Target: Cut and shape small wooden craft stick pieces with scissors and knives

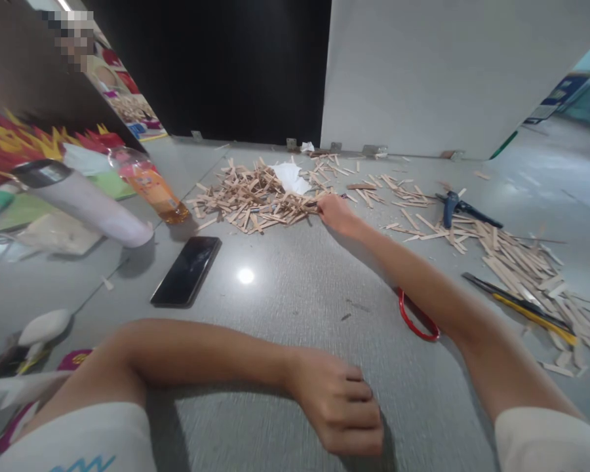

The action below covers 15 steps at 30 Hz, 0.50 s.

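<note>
My left hand (341,403) rests on the grey floor near me, its fingers curled into a fist; whatever is inside, if anything, is hidden. Farther out, my right hand (335,213) reaches the right edge of a heap of thin wooden sticks (255,196). Its fingers are pressed together there, and what they hold is too small to make out. A crumpled white tissue (291,178) lies on the heap, just beyond that hand. Under my right forearm a red loop-shaped handle (417,324) shows partly.
A black phone (187,272), a bottle of orange drink (150,187) and a pale tumbler (86,203) lie left. To the right are a dark blue tool (465,210), a yellow-black cutter (526,308) and more sticks (516,262). Panels (408,78) stand behind; a person is partly visible upper left.
</note>
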Tool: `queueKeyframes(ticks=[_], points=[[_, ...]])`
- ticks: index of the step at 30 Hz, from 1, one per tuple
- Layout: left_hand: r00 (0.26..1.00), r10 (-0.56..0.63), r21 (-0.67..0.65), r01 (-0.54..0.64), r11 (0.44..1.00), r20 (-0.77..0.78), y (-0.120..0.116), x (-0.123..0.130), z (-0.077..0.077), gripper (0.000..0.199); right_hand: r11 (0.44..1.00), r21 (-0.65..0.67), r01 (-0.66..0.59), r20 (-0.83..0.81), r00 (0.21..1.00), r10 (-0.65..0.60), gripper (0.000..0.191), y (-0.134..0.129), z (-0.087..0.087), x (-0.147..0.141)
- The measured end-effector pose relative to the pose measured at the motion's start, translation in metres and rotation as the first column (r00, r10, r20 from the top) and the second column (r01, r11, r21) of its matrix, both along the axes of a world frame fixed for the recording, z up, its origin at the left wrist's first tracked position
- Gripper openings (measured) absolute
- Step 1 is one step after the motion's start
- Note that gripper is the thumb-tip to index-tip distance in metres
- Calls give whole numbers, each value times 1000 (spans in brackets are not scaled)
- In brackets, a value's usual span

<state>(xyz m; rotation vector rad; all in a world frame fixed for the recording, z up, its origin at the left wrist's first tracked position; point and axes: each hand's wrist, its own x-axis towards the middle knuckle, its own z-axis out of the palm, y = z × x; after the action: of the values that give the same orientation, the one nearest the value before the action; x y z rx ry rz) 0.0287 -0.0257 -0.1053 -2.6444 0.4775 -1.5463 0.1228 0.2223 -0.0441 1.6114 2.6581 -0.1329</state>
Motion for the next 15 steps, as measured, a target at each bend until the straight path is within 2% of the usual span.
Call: queueKeyframes(ticks=[3, 6, 8, 12, 15], points=[[999, -7, 1, 7, 1000, -32, -1, -2, -2, 26, 999, 23, 43, 1, 999, -43, 37, 9, -1, 2], [1000, 6, -1, -6, 1000, -26, -1, -2, 0, 25, 998, 58, 29, -10, 1000, -28, 34, -3, -2, 4], [1000, 18, -9, -19, 1000, -17, 0, -2, 2, 27, 996, 92, -9, -25, 1000, 11, 20, -21, 0, 8], [996, 86, 5, -86, 996, -10, 2, -4, 7, 33, 987, 132, -97, -50, 993, 104, 34, -68, 6, 31], [969, 247, 85, -245, 966, -14, 3, -8, 14, 27, 979, 139, -146, -73, 985, 158, 33, -104, 10, 57]])
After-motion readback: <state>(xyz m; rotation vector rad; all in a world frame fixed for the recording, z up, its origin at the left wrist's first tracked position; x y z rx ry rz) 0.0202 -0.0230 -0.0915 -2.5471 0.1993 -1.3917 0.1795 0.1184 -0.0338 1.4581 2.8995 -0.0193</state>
